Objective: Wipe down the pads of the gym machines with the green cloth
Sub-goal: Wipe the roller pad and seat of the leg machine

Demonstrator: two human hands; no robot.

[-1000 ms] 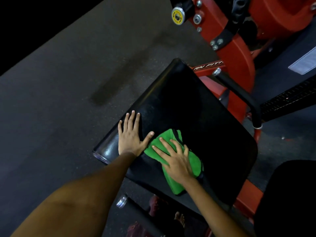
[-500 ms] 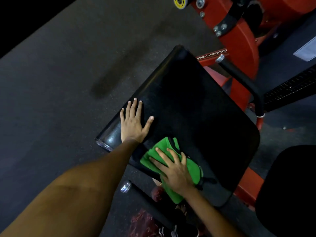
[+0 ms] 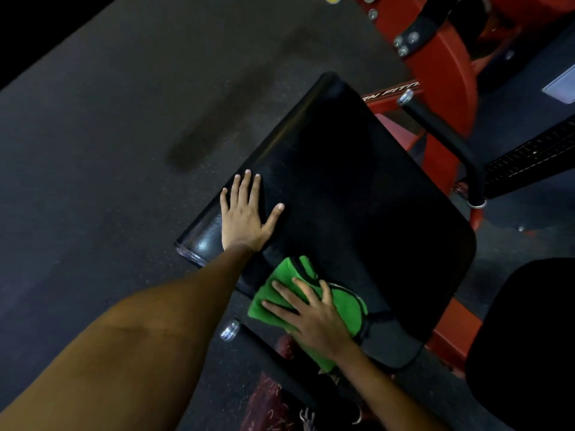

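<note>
Item: black seat pad (image 3: 357, 188), large, rounded corners, set diagonally in the view; glossy rolled edge along its upper-left side.

Item: green cloth (image 3: 345, 306), bunched, lying on the near corner of the pad and overhanging its near edge.

Left hand (image 3: 244, 213): flat and spread, palm down on the pad close to the left rolled edge, fingers together and pointing away, thumb angled out to the right. It holds nothing.

Right hand (image 3: 314, 318): flat on top of the cloth, fingers splayed toward the upper left, pressing it against the pad; not curled round it.

Surroundings, far side: red machine frame (image 3: 441, 98) with bolts and partial white lettering, rising just beyond the pad's far corner. A black padded handle bar (image 3: 448, 141) with a chrome end cap runs down the pad's right side, near its edge, and ends in a ring on a red post.

Surroundings, right: a black perforated plate (image 3: 529, 157) beyond the bar; a second dark pad (image 3: 529, 343) at the lower right, near but apart from the first.

Surroundings, near side: a black bar with a chrome cap (image 3: 230, 330) beneath the pad's near edge, just left of the cloth; a patterned reddish garment and laces below, partly hidden.

Open room: dark speckled rubber floor (image 3: 109, 150) stretches along the whole left side, marked with a darker streak (image 3: 224, 110). The pad's centre and far half lie bare.
</note>
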